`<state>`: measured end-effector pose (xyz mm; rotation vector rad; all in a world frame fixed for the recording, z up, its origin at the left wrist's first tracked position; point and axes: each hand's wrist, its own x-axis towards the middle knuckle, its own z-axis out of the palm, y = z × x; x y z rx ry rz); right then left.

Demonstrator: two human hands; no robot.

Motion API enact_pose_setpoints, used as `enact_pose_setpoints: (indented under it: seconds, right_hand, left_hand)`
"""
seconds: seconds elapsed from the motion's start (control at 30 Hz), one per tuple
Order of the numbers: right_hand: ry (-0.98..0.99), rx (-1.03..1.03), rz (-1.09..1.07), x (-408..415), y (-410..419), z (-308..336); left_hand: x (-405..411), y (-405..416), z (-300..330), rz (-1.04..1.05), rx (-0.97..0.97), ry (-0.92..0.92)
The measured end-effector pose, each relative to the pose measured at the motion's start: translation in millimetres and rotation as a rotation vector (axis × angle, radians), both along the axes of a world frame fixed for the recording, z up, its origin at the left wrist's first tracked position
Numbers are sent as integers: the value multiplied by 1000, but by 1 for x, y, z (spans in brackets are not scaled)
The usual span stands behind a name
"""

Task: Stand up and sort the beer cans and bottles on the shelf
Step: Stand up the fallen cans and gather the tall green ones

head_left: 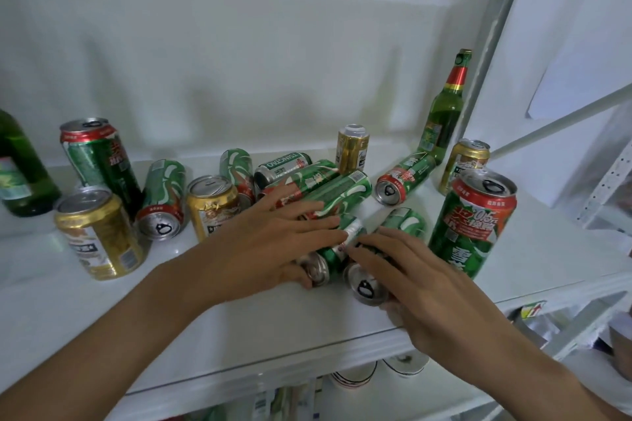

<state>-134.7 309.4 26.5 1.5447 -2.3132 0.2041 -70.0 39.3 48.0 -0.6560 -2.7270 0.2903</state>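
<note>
Both hands (342, 249) reaching forward, fingers extended over toppled green cans (328, 195)

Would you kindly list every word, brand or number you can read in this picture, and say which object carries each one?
"TSINGTAO": on the silver and green can lying on its side at the back of the white shelf.
"0.5": in white on the red band of the tall green can standing at the right; the Chinese characters around it are too blurred to quote.
The gold cans' labels, the green glass bottle's label and the other cans' print are too small or blurred to read.
</note>
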Motion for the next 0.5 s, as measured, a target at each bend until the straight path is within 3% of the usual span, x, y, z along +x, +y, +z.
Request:
enact_pose_setpoints:
  seconds: [0.07,0.2,0.3,0.5]
  right_hand:
    - [-41,-78,72,9,-1,7]
    - [-232,-265,141,24,-5,20]
    - [-418,-363,133,32,-12,30]
    - [-600,-526,212,35,-42,46]
  left_hand:
    - [28,-3,8,18,112,-80]
    - [74,-19,18,193,377,-434]
    - [95,-45,19,275,423,-468]
    - [140,-100,32,524,458,-555]
